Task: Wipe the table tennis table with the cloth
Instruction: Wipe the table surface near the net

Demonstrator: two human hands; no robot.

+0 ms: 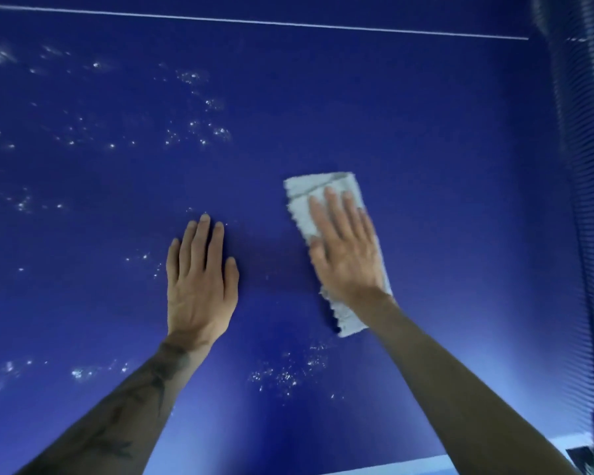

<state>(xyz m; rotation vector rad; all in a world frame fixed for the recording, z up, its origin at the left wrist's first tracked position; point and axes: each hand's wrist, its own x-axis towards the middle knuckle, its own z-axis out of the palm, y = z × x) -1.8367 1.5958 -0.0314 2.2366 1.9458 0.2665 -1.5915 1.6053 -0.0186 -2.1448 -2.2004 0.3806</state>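
Looking from the head camera: two bare arms reach out over a blue table (pixel 426 132).
Right hand: the right hand (pixel 345 248) lies palm down on the cloth (pixel 323 186). Its fingers are straight and close together, pressing and not curled round it.
Cloth place: flat on the table, left of the net (pixel 583 166) and well apart from it.
Cloth direction: its long side runs away from the person, almost alongside the net. The far end leans a little away from the net.
Cloth look: pale grey-white and soft, folded into a long strip. A fold line shows at the far end. The edge facing away from the net is zigzag. Both ends stick out past the hand.
Left hand: the left hand (pixel 201 286) rests flat on the bare table, fingers straight, holding nothing. It is farther from the net than the cloth, near the cloth but not touching it.
Wet spots: small shiny white specks (pixel 199 132) dot the table, mostly farther from the net than the cloth. One bunch lies between the two arms.
White line: the thin white line (pixel 254 22) crosses the far part of the table and ends at the net.
Net look: dark, striped and blurry.
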